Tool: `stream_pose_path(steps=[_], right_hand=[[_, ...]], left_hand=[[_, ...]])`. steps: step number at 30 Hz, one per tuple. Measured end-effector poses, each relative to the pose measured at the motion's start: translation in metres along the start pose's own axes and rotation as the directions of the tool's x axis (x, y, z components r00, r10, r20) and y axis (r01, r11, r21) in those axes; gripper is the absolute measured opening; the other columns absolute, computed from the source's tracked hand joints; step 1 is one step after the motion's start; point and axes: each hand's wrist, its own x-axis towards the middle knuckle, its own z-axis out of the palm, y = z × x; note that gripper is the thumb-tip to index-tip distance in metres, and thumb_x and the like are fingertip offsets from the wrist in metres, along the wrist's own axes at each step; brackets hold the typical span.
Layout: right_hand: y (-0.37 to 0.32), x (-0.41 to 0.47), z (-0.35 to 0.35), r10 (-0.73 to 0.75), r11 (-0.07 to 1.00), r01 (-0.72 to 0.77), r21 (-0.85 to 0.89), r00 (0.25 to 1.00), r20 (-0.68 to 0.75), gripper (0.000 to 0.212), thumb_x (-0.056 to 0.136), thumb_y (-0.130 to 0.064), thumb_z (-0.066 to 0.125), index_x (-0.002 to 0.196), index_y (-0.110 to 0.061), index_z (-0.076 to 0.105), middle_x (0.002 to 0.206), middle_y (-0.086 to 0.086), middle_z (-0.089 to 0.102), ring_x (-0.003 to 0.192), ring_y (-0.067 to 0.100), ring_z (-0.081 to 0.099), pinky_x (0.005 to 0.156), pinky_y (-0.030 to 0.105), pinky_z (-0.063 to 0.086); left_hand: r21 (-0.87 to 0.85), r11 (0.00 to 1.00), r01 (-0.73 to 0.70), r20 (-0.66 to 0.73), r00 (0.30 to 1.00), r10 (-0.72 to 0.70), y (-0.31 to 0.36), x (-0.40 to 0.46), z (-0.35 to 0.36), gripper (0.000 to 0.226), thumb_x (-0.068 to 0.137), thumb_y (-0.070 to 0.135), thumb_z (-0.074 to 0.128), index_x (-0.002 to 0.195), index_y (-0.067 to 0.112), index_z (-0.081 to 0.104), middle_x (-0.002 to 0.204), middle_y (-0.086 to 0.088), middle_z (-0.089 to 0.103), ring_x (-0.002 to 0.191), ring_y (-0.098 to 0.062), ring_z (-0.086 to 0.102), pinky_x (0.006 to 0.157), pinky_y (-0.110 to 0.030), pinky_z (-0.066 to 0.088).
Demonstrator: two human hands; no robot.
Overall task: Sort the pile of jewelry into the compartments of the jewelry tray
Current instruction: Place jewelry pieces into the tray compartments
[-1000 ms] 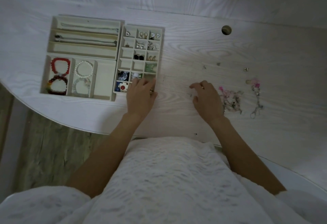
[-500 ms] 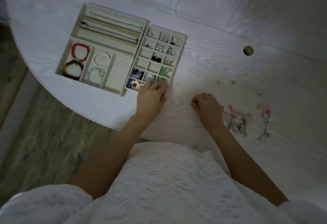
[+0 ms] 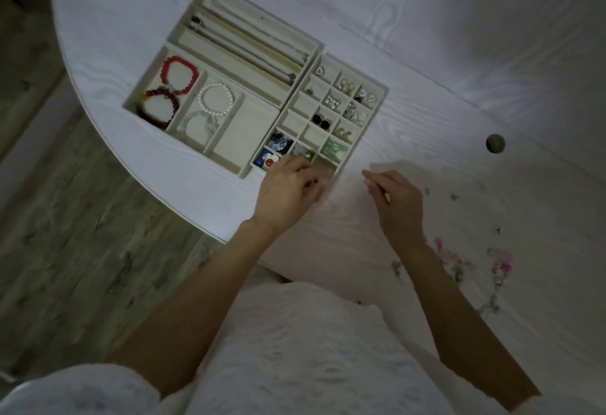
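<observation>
Covering the tray's (image 3: 377, 113) near corner, left hand's (image 3: 288, 190) blurred grip unreadable.

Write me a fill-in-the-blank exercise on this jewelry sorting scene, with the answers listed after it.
1. The red bead bracelet lies in the ____ half of the jewelry tray.
2. The left hand reaches the tray's ____ edge.
3. The unsorted pink jewelry lies on the table beside the ____ forearm.
4. The white pearl bracelet has ____ bracelet below it in the same compartment.

Answers: left; near; right; one
</observation>
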Motion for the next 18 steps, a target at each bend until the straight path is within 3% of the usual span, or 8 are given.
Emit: stream_pose_path(steps=[2, 4, 7, 12, 16, 18], right_hand=[[-0.006, 0.016, -0.001, 0.009, 1.0, -0.01, 0.014, 0.998, 0.058, 0.024, 0.091, -0.009, 0.057, 0.112, -0.002, 0.065, 0.085, 0.008, 0.068, 0.072, 0.015, 0.061, 0.069, 0.015, 0.044], [-0.015, 0.037, -0.002, 0.06, 0.997, -0.064, 0.034, 0.993, 0.102, 0.023, 0.09, -0.009, 0.06, 0.113, -0.005, 0.059, 0.084, 0.001, 0.067, 0.074, 0.01, 0.061, 0.069, 0.011, 0.045], [-0.036, 0.071, 0.005, -0.015, 0.999, 0.01, 0.051, 0.995, 0.1, 0.014, 0.086, -0.008, 0.065, 0.1, -0.005, 0.066, 0.085, 0.002, 0.069, 0.077, 0.005, 0.061, 0.071, 0.005, 0.045], [-0.063, 0.131, 0.039, -0.109, 0.994, 0.105, 0.03, 0.98, 0.167, 0.019, 0.085, -0.005, 0.065, 0.103, -0.005, 0.07, 0.094, 0.008, 0.071, 0.083, 0.016, 0.066, 0.079, 0.027, 0.054], [-0.07, 0.152, 0.065, -0.079, 0.983, 0.113, -0.144, 0.971, 0.225, 0.014, 0.083, -0.014, 0.07, 0.097, -0.013, 0.069, 0.092, 0.001, 0.071, 0.082, 0.012, 0.066, 0.074, 0.027, 0.054], [-0.072, 0.153, 0.075, -0.117, 0.956, 0.172, -0.238, 0.967, 0.228, 0.011, 0.082, -0.019, 0.071, 0.092, -0.016, 0.071, 0.091, -0.001, 0.071, 0.087, 0.014, 0.063, 0.071, 0.022, 0.044]], left_hand=[[-0.103, 0.989, 0.106, -0.122, 0.985, -0.118, -0.013, 0.005, -0.012, 0.025, 0.091, 0.029, 0.053, 0.101, 0.017, 0.073, 0.09, -0.003, 0.065, 0.081, -0.022, 0.053, 0.073, -0.031, 0.041], [-0.154, 0.966, 0.209, -0.198, 0.951, -0.238, -0.031, 0.009, -0.024, 0.026, 0.092, 0.028, 0.055, 0.109, 0.015, 0.069, 0.094, -0.005, 0.064, 0.083, -0.023, 0.054, 0.074, -0.033, 0.043], [-0.172, 0.929, 0.327, -0.174, 0.918, -0.355, -0.06, 0.015, -0.037, 0.03, 0.09, 0.025, 0.06, 0.117, 0.014, 0.065, 0.103, -0.008, 0.063, 0.091, -0.024, 0.057, 0.078, -0.032, 0.045], [-0.198, 0.925, 0.325, -0.081, 0.935, -0.346, -0.075, 0.024, -0.038, 0.027, 0.084, 0.021, 0.07, 0.111, 0.016, 0.068, 0.095, -0.005, 0.067, 0.08, -0.02, 0.061, 0.072, -0.029, 0.049], [-0.271, 0.899, 0.344, -0.114, 0.916, -0.384, -0.076, 0.024, -0.034, 0.025, 0.081, 0.018, 0.073, 0.106, 0.019, 0.072, 0.09, -0.001, 0.068, 0.074, -0.014, 0.06, 0.07, -0.025, 0.049], [-0.311, 0.879, 0.362, -0.117, 0.903, -0.413, -0.077, 0.025, -0.033, 0.024, 0.081, 0.019, 0.073, 0.105, 0.02, 0.073, 0.089, 0.001, 0.067, 0.073, -0.01, 0.058, 0.07, -0.024, 0.049]])
